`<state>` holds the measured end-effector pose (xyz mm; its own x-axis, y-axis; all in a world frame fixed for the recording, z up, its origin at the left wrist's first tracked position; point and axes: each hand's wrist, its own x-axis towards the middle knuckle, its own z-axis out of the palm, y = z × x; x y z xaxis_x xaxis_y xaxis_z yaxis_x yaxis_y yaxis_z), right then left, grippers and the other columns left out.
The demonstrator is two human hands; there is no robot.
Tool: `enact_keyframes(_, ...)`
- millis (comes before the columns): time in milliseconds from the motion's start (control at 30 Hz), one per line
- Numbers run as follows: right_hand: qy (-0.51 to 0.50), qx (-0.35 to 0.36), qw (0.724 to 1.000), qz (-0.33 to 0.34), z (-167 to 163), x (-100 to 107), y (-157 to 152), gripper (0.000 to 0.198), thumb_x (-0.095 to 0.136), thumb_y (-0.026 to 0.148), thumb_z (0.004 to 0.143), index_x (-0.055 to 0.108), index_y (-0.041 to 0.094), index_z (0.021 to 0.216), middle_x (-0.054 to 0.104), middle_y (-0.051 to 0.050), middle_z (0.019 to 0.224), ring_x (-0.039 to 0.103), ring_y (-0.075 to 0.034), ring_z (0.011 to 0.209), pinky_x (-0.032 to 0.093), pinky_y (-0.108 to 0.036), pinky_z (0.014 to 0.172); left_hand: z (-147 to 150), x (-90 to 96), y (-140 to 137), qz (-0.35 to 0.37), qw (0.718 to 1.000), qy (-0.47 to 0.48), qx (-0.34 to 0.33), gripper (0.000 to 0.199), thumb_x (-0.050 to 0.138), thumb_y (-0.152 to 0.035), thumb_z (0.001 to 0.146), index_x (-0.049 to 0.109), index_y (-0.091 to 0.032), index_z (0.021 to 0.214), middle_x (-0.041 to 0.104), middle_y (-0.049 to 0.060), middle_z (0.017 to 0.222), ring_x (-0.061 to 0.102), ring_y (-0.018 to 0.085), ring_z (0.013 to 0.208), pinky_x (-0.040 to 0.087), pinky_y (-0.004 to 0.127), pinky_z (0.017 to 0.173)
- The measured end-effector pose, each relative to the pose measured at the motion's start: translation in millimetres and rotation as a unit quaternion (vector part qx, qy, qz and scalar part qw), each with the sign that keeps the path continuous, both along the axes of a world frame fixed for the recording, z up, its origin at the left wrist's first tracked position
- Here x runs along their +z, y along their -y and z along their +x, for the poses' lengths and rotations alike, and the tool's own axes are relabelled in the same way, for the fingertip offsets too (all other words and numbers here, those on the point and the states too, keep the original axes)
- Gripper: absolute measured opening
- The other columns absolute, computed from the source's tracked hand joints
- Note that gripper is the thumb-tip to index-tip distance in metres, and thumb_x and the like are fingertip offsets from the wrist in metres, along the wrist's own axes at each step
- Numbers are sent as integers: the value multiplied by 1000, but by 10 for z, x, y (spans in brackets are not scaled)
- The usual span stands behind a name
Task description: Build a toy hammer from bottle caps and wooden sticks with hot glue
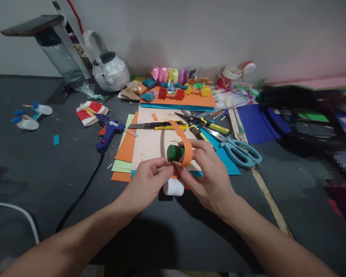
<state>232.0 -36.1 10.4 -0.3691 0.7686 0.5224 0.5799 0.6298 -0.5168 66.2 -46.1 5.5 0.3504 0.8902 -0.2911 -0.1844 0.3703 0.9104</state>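
Note:
An orange paper strip (pixel 187 148) curls upward in a loop above the work mat of papers. The fingers of my right hand (pixel 212 173) are closed on the strip near its lower bend. My left hand (pixel 152 175) is closed too, thumb and forefinger pinching at the strip's lower end, where the fingertips hide part of it. Between the hands sits a dark green cap-like cylinder (pixel 173 152), beside the strip. White round caps (pixel 173 187) show just below the fingertips, with a bit of orange between; how these parts join is hidden.
Ahead lie a utility knife (pixel 155 125), pliers (pixel 209 125) and blue-handled scissors (pixel 242 152). A blue glue gun (pixel 108 132) rests at left, its cord running forward. Cap-wheeled pieces (pixel 179 93) stand behind on orange sheets, near a silver pitcher (pixel 111 71).

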Motion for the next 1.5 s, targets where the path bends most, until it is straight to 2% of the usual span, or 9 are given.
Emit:
enact_keyframes(167, -2, 1, 1000, -6, 9, 0, 4, 15, 57, 10, 86, 55, 21, 96, 58, -11, 117, 56, -26, 110, 48, -42, 90, -5, 0, -6, -6, 1000, 20, -3, 26, 68, -37, 83, 74, -15, 95, 71, 4, 82, 61, 14, 72, 47, 25, 72)
enact_keyframes(400, -5, 2, 1000, -13, 2, -20, 11, 17, 58, 8, 85, 55, 21, 96, 58, -12, 118, 54, -26, 113, 46, -43, 92, -12, 28, 3, -11, 1000, 20, 1, 21, 72, -34, 81, 74, -16, 90, 60, -3, 65, 48, 8, 59, 38, 19, 59)
enact_keyframes(533, 0, 3, 1000, -12, -4, -10, 24, 15, 56, 9, 87, 55, 20, 96, 57, -12, 119, 54, -26, 113, 47, -44, 91, -9, 21, -2, 0, 1000, 10, 4, 21, 70, -33, 82, 75, -15, 92, 59, -3, 62, 51, 10, 62, 41, 21, 62)
enact_keyframes(800, -26, 1, 999, -18, -25, -11, 18, 16, 55, 8, 87, 56, 20, 98, 58, -11, 116, 55, -25, 112, 46, -41, 92, -7, -21, -16, -17, 998, 60, 7, 25, 70, -38, 83, 74, -16, 95, 70, 3, 81, 59, 12, 71, 47, 23, 72)
enact_keyframes(1067, -56, -8, 998, -30, -67, -81, 24, 15, 57, 10, 88, 56, 18, 101, 58, -13, 116, 55, -24, 114, 47, -41, 93, -18, -70, -22, -36, 998, 46, 27, 34, 76, -44, 76, 75, -13, 91, 64, 1, 71, 52, 10, 63, 43, 21, 62)
enact_keyframes(1500, -59, -8, 997, -45, -97, -89, 28, 14, 55, 12, 90, 56, 17, 103, 58, -15, 118, 54, -24, 115, 47, -42, 94, -19, -73, -17, -31, 998, 43, 38, 29, 74, -42, 78, 74, -14, 87, 62, 0, 69, 54, 10, 64, 43, 21, 62)
